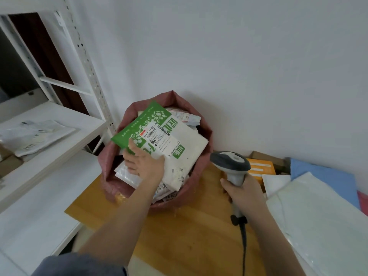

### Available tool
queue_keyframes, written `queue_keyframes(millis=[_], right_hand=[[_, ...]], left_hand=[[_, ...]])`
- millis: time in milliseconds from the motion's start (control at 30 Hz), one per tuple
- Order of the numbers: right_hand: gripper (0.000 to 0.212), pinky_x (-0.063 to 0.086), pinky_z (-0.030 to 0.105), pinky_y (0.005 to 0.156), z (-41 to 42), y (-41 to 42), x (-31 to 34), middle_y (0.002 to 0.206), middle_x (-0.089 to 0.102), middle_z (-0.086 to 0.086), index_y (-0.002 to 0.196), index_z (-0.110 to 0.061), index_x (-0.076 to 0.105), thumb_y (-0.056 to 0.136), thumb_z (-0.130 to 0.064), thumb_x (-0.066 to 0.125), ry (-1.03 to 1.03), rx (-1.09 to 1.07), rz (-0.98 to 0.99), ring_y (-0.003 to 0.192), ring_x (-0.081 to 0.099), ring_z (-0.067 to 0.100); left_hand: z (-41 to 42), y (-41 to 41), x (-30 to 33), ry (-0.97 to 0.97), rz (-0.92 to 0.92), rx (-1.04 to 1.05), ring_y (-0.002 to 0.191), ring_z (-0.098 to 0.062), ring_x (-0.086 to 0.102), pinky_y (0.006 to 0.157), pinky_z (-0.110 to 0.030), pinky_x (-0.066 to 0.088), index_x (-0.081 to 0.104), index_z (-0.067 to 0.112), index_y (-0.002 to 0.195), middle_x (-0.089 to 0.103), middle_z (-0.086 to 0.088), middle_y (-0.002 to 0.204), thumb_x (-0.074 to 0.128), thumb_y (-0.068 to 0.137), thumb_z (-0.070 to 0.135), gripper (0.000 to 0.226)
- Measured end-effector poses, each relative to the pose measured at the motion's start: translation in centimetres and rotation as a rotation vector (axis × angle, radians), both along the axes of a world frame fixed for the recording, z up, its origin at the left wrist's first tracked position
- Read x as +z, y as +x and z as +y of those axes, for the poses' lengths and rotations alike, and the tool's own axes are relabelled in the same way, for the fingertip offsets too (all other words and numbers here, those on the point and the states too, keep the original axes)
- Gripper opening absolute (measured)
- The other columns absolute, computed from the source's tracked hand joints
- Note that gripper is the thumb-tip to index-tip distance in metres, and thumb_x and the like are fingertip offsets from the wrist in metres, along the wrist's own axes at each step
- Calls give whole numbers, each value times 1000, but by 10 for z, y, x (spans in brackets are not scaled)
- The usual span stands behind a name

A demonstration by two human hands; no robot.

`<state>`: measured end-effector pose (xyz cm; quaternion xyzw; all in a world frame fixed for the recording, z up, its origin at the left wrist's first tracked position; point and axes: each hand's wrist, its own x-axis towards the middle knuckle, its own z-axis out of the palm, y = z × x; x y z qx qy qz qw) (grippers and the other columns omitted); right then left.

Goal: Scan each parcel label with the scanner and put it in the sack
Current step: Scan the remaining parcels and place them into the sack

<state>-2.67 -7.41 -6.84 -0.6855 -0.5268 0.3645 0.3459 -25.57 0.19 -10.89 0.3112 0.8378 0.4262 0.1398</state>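
A green and white parcel [179,140] with a barcode label lies on top of the pile inside the dark red sack [207,136], label facing up. My left hand [143,162] grips its near left edge, thumb on top. Several other parcels fill the sack beneath it. My right hand [242,191] is shut on the handle of a grey scanner [231,160], held upright to the right of the sack, its cable hanging down toward me.
The sack stands on a wooden surface [185,232] against a white wall. More parcels, white [318,212], blue [326,176] and an orange box [261,168], lie at the right. White metal shelving [59,136] with a parcel on it stands at the left.
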Motion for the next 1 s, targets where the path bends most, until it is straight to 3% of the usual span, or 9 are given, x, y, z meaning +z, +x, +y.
queue_keyframes(millis=[233, 500, 600, 767, 833, 900, 1000], right_hand=[[19, 37, 6, 40, 7, 5, -5, 64, 63, -1, 89, -6, 63, 90, -25, 67, -18, 10, -32, 48, 56, 5], [14, 38, 8, 41, 11, 29, -28, 64, 63, -1, 87, -10, 61, 88, -22, 67, -30, 32, -10, 46, 58, 2], [21, 39, 14, 48, 17, 42, -51, 79, 61, 3, 100, -15, 52, 85, -16, 67, -77, 51, 9, 63, 57, 8], [45, 40, 13, 49, 20, 62, -106, 93, 55, -9, 121, -21, 40, 85, -14, 67, -265, 164, 27, 76, 54, 3], [55, 45, 14, 62, 14, 68, -130, 107, 59, -6, 126, -21, 41, 81, -11, 73, -328, 219, -2, 82, 56, 5], [78, 48, 28, 86, 5, 70, -151, 131, 54, -1, 142, -18, 35, 77, -11, 79, -432, 248, 41, 107, 56, 15], [103, 36, 36, 108, -9, 72, -174, 153, 35, 0, 154, -16, 17, 74, -14, 83, -535, 292, 56, 138, 39, 21]], left_hand=[[0, 5, -3, -25, 192, -50, 141, -38, 8, 115, -53, 4, 15, 17, 146, 6, -17, 153, 75, 74, 21, 94], [-2, 29, -10, 57, 303, -60, 136, -36, 16, 113, -52, 9, 34, 14, 136, 19, -17, 148, 72, 75, 17, 73], [-6, 49, -11, 107, 343, -103, 130, -38, 25, 109, -53, 20, 39, 11, 129, 27, -19, 140, 66, 75, 9, 61], [-15, 81, -17, 170, 384, -209, 127, -38, 28, 107, -51, 23, 46, 8, 122, 32, -20, 134, 59, 75, 0, 50], [-18, 90, -21, 167, 403, -223, 126, -37, 29, 107, -50, 23, 47, 8, 120, 32, -19, 134, 59, 74, 0, 47], [-22, 97, -26, 152, 423, -234, 124, -38, 32, 106, -50, 25, 49, 7, 118, 33, -19, 133, 59, 74, 0, 46], [-29, 106, -35, 112, 456, -265, 120, -35, 33, 104, -49, 28, 51, 9, 115, 34, -17, 130, 57, 74, 0, 42]])
